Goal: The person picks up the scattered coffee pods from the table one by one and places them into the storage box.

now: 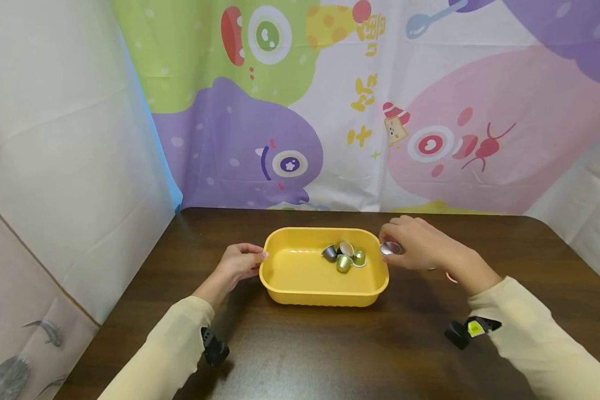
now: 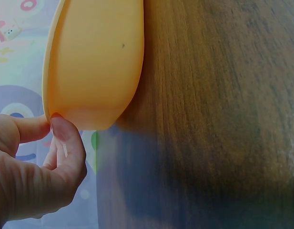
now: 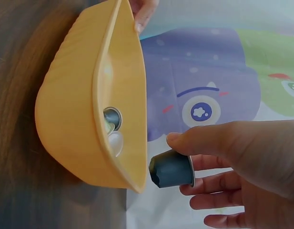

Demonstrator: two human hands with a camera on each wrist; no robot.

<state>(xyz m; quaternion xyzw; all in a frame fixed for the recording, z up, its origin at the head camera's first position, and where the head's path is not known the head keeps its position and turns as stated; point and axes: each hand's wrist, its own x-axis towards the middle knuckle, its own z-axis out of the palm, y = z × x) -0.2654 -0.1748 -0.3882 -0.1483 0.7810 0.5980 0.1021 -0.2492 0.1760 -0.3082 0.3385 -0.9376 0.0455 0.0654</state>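
Note:
A yellow plastic tub [image 1: 300,291] sits on the dark wooden table. My left hand [image 1: 237,264] pinches its left rim between thumb and fingers; the left wrist view shows this grip [image 2: 51,171] up close. Just beyond the tub's right rim, my right hand [image 1: 417,243] holds a coffee capsule [image 3: 171,169], dark blue-grey with a silvery rim, between thumb and fingers. Several capsules lie together in the right half of the tub, among them a dark grey capsule [image 1: 330,253], a green capsule [image 1: 344,263] and one with its pale lid showing [image 1: 346,248].
Near the right wrist, a small round thing with a red and white edge [image 1: 451,277] lies on the table [image 1: 300,350], mostly hidden by the forearm. Behind the table hangs a cartoon-printed curtain [image 1: 350,166]. White cloth [image 1: 70,139] hangs at the left side.

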